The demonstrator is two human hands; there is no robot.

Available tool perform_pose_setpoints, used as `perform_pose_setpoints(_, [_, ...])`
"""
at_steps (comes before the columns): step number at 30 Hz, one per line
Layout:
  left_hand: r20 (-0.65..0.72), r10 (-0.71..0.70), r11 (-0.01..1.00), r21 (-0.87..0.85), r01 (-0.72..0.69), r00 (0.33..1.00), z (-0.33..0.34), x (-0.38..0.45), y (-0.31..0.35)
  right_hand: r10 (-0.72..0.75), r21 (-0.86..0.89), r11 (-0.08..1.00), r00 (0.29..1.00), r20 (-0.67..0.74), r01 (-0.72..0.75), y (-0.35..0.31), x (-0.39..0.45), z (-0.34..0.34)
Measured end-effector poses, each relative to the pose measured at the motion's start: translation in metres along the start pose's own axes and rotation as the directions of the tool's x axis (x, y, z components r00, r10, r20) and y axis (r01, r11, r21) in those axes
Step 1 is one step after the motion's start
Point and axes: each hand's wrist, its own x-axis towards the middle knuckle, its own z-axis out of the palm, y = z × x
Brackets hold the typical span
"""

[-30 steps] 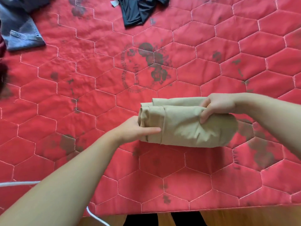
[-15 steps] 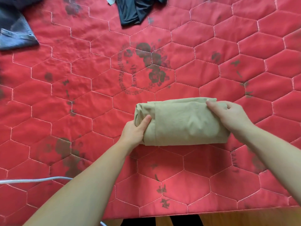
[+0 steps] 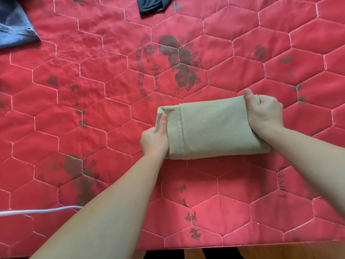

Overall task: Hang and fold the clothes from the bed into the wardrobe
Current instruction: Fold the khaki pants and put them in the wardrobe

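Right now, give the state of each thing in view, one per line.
Beige garment: folded, gripped at both ends.
Left hand: clasping its left end.
Right hand: clasping its right end.
Denim garment: unfolded, untouched.
Black garment: crumpled, untouched.
White cable: loose on quilt.

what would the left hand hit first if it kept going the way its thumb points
The left hand grips the folded beige garment, thumb aimed up and away. Past the garment's left end, only bare red quilt lies ahead; the black garment comes much farther along, roughly in line.

Quilt (image 3: 93, 113) bare left of bundle (image 3: 214, 128); jeans (image 3: 15, 28), dark garment (image 3: 151, 5) well beyond.
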Motion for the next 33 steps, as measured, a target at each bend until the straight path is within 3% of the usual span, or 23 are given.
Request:
perform_pose_setpoints(3, [-0.225, 0.168, 0.986, 0.029, -0.166, 0.96, -0.005, -0.005, 0.004, -0.019, -0.084, 0.996, 1.0, 0.019, 0.021, -0.001, 0.006, -0.004])
perform_pose_setpoints(5, [-0.322, 0.463, 0.886, 0.149, -0.439, 0.826, -0.005, -0.011, 0.012, -0.03, -0.137, 0.99, 0.999, 0.024, 0.033, -0.002, 0.007, -0.006])
perform_pose_setpoints(6, [-0.277, 0.618, 0.786, 0.234, -0.572, 0.736, -0.002, -0.017, 0.019, -0.032, -0.152, 0.988, 0.999, 0.02, 0.034, -0.004, 0.006, -0.008])
perform_pose_setpoints(7, [-0.145, 0.742, 0.662, 0.319, -0.679, 0.655, 0.005, -0.024, 0.025, -0.03, -0.159, 0.987, 1.0, 0.011, 0.031, -0.006, 0.007, -0.009])
perform_pose_setpoints(8, [0.041, 0.802, 0.534, 0.399, -0.745, 0.596, 0.015, -0.03, 0.029, -0.033, -0.158, 0.987, 0.999, -0.002, 0.032, -0.007, 0.008, -0.01])
perform_pose_setpoints(9, [0.222, 0.785, 0.435, 0.468, -0.769, 0.579, 0.024, -0.032, 0.029, -0.072, -0.159, 0.985, 0.997, -0.023, 0.067, -0.009, 0.008, -0.01])
perform_pose_setpoints(11, [0.416, 0.647, 0.366, 0.565, -0.739, 0.639, 0.034, -0.027, 0.026, -0.3, -0.234, 0.932, 0.951, -0.069, 0.277, -0.012, -0.005, -0.006])
perform_pose_setpoints(13, [0.415, 0.6, 0.379, 0.605, -0.7, 0.683, 0.038, -0.016, 0.017, -0.584, -0.315, 0.771, 0.812, -0.002, 0.554, -0.011, -0.026, 0.003])
perform_pose_setpoints(15, [0.384, 0.611, 0.386, 0.618, -0.685, 0.692, 0.039, -0.012, 0.016, -0.656, -0.415, 0.634, 0.738, 0.159, 0.653, -0.002, -0.037, 0.012])
perform_pose_setpoints(18, [0.352, 0.616, 0.374, 0.657, -0.655, 0.705, 0.048, -0.005, 0.012, -0.564, -0.456, 0.656, 0.792, 0.233, 0.601, 0.017, -0.028, 0.025])
perform_pose_setpoints(24, [0.358, 0.582, 0.382, 0.672, -0.634, 0.73, 0.05, 0.002, 0.02, -0.536, -0.456, 0.648, 0.791, 0.295, 0.61, 0.013, -0.016, 0.029])
perform_pose_setpoints(27, [0.391, 0.572, 0.355, 0.674, -0.648, 0.721, 0.043, 0.001, 0.022, -0.518, -0.486, 0.67, 0.822, 0.237, 0.562, 0.013, -0.02, 0.024])
perform_pose_setpoints(30, [0.403, 0.566, 0.328, 0.69, -0.645, 0.72, 0.038, 0.002, 0.022, -0.37, -0.434, 0.818, 0.923, 0.105, 0.377, 0.021, -0.035, 0.02])
perform_pose_setpoints(33, [0.389, 0.531, 0.36, 0.701, -0.616, 0.753, 0.037, -0.002, 0.021, -0.198, -0.165, 0.966, 0.98, 0.014, 0.198, 0.033, -0.059, 0.014])
